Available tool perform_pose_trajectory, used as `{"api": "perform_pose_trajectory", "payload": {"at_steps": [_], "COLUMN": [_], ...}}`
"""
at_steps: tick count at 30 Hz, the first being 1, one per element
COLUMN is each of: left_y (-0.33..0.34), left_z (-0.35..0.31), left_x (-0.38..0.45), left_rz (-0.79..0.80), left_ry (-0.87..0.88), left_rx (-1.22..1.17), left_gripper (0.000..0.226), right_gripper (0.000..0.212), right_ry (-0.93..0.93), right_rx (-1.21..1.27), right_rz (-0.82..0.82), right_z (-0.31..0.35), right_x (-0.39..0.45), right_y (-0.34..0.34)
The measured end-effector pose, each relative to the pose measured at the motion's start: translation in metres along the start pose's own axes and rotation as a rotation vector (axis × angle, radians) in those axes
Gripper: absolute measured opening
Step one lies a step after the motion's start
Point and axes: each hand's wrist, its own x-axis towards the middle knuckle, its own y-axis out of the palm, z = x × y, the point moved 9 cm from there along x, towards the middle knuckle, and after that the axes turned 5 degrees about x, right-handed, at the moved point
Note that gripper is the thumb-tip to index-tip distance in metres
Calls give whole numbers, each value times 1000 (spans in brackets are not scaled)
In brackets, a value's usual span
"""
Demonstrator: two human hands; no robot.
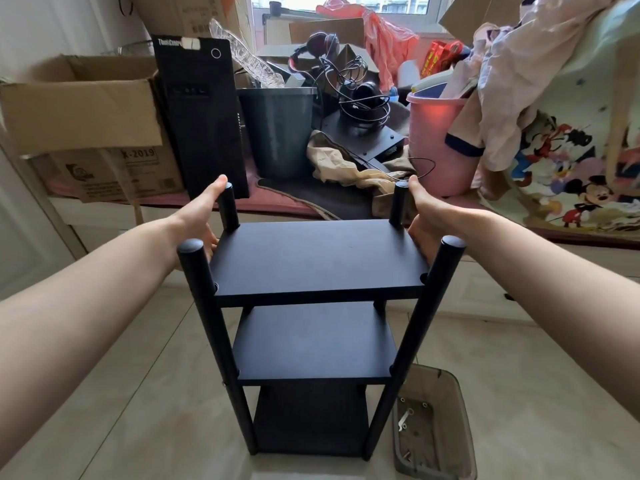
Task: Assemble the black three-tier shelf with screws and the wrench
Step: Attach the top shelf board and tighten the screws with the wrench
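Observation:
The black three-tier shelf (317, 261) stands upright on the tiled floor in the middle of the view, with four round black posts and three boards stacked below one another. My left hand (202, 216) holds the left end of the top board, thumb up along the far left post (227, 206). My right hand (424, 220) holds the right end of the same board beside the far right post (399, 204), fingers curled under the edge. A small metal wrench (403, 420) and several screws (412, 408) lie in a grey plastic tray (446, 455) on the floor at the lower right.
A low ledge behind the shelf carries a black computer tower (201, 119), cardboard boxes (83, 109), a dark bin (278, 129), a pink bucket (440, 143), headphones with cables and piled clothes (554, 64). Tiled floor (138, 393) lies to the left of the shelf.

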Motion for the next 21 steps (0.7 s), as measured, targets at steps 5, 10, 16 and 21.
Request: {"api": "perform_pose_trajectory", "payload": {"at_steps": [5,10,16,21], "left_y": [0,-2,-4,-2], "left_z": [-3,-6,-5,0], "left_x": [2,2,3,5], "left_rz": [-60,-126,-175,-141], "left_ry": [17,55,102,49], "left_rx": [-11,-12,-24,-66], "left_gripper": [127,109,106,107], "right_gripper": [77,47,51,99], "right_ry": [-72,-204,-213,-59], "right_rx": [100,269,224,224], "right_rz": [-19,-68,-48,0], "right_z": [10,20,16,-15], "right_x": [1,-1,0,3], "right_y": [11,16,19,17]}}
